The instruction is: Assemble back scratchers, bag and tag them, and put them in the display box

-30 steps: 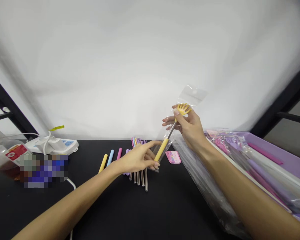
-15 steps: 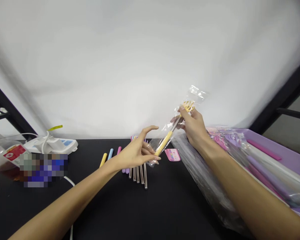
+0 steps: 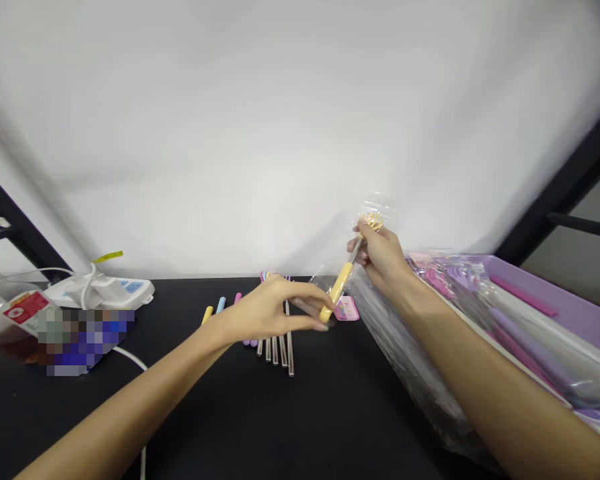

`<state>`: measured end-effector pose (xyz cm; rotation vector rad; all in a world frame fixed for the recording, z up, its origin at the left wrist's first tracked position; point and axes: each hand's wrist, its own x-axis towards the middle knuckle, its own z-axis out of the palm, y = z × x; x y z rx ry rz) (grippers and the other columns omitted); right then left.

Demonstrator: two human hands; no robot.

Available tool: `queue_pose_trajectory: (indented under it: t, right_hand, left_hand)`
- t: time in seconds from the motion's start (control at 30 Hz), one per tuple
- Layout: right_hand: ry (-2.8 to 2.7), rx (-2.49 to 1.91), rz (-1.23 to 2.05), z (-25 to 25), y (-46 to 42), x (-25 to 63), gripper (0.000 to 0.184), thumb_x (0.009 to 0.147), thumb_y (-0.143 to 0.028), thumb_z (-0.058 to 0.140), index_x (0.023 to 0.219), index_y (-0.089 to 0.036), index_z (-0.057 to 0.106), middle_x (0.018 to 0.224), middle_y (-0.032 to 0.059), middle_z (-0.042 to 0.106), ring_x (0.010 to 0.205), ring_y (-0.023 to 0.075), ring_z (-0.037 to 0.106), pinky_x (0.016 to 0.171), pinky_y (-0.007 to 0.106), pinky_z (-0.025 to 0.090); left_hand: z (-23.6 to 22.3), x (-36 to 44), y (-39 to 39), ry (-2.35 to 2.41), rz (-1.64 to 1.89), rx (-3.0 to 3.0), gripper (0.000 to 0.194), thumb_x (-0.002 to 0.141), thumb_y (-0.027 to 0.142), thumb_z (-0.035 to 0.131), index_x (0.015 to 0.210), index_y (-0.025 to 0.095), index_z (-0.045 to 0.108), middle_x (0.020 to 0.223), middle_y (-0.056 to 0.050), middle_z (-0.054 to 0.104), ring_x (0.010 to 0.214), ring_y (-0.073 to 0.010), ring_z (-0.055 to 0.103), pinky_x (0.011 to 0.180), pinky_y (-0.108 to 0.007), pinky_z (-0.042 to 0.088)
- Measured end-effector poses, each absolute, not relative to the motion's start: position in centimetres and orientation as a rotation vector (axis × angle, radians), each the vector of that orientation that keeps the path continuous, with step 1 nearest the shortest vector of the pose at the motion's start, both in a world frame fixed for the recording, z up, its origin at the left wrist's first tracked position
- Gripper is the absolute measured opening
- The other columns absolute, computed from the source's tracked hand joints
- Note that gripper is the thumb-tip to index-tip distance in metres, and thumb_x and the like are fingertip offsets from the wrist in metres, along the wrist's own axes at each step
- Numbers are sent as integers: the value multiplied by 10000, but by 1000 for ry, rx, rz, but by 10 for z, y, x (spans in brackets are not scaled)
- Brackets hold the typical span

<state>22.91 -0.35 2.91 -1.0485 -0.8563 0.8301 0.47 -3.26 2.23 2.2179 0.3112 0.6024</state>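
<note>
My right hand grips a back scratcher in a clear plastic bag, just below its claw head. The scratcher slants down to the left, with a metal rod and a yellow handle. My left hand closes its thumb and fingers on the lower end of that handle. Clear film shows behind the handle; I cannot tell whether the handle's end is inside the bag. Below my left hand lie several metal rods, partly covered by it. A small pink card lies behind the handle.
On the right, a purple bin holds bagged back scratchers, with clear plastic bags along its near side. Yellow, blue and pink handles lie left of centre. A white power strip, a cable and a plastic jar stand at left.
My left hand has moved right and its fingers have closed on the handle's end. The scratcher's head and my right hand have come slightly lower.
</note>
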Motion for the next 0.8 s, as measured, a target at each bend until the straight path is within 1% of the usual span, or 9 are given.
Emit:
queue_pose_trajectory:
  t: [0.07, 0.17, 0.33, 0.47, 0.5, 0.57, 0.63, 0.7, 0.8]
  right_hand:
    - [-876, -1034, 838, 27, -3, 228, 228, 862, -387, 610, 812, -200, 488, 447, -22, 572, 308, 50, 341, 351, 166, 262]
    - [-913, -1011, 836, 25, -3, 226, 248, 846, -406, 630, 821, -200, 495, 448, -33, 565, 303, 51, 346, 348, 170, 255]
    - [-957, -987, 784, 24, -2, 225, 317, 795, -465, 681, 826, -206, 501, 441, -61, 533, 305, 59, 364, 346, 185, 259]
    - [-940, -968, 715, 27, -3, 226, 327, 792, -476, 681, 833, -214, 491, 463, -69, 532, 324, 66, 392, 355, 197, 275]
    - [-921, -953, 701, 28, -4, 226, 329, 791, -479, 680, 833, -217, 485, 477, -72, 532, 327, 66, 396, 356, 201, 274]
    - [-882, -916, 689, 29, -4, 226, 348, 781, -497, 682, 825, -224, 472, 512, -74, 530, 342, 69, 416, 360, 210, 279]
    - [-849, -894, 685, 28, -5, 224, 375, 769, -525, 684, 813, -229, 457, 540, -69, 524, 386, 86, 473, 368, 215, 287]
    - [-821, -888, 674, 26, -5, 223, 393, 767, -548, 677, 802, -233, 446, 549, -62, 514, 447, 109, 532, 376, 215, 294]
    - [-806, -879, 672, 22, -5, 221, 391, 769, -554, 672, 803, -234, 452, 550, -62, 509, 477, 115, 545, 391, 216, 311]
  left_hand:
    - [20, 8, -34, 347, 674, 2186, 247, 808, 275, 716, 1027, 171, 668, 963, -48, 723, 899, -172, 701, 877, -296, 544]
    - [17, 9, -35, 426, 684, 2090, 319, 765, 294, 758, 1029, 184, 617, 974, -48, 701, 894, -187, 704, 856, -311, 545]
    - [4, 11, -33, 494, 630, 1751, 552, 776, 292, 746, 1216, 256, 415, 932, -37, 665, 760, -199, 717, 707, -342, 573]
    - [-6, 13, -27, 547, 710, 1629, 769, 773, 290, 749, 1391, 278, 293, 807, -12, 657, 744, -202, 707, 700, -348, 563]
    - [-7, 14, -26, 567, 747, 1612, 786, 769, 290, 753, 1410, 270, 298, 796, -11, 661, 746, -194, 703, 716, -341, 553]
    - [-9, 16, -23, 602, 819, 1576, 651, 776, 318, 747, 1343, 217, 443, 798, -22, 671, 751, -173, 687, 742, -316, 533]
    - [-11, 18, -22, 649, 897, 1533, 416, 788, 367, 730, 1121, 155, 602, 811, -40, 681, 737, -154, 669, 737, -290, 519]
    - [-13, 20, -21, 699, 975, 1493, 313, 787, 400, 726, 922, 139, 620, 790, -43, 689, 698, -141, 659, 708, -272, 509]
    - [-16, 24, -22, 711, 1021, 1434, 327, 761, 404, 753, 798, 158, 542, 695, -23, 685, 679, -153, 678, 679, -267, 510]
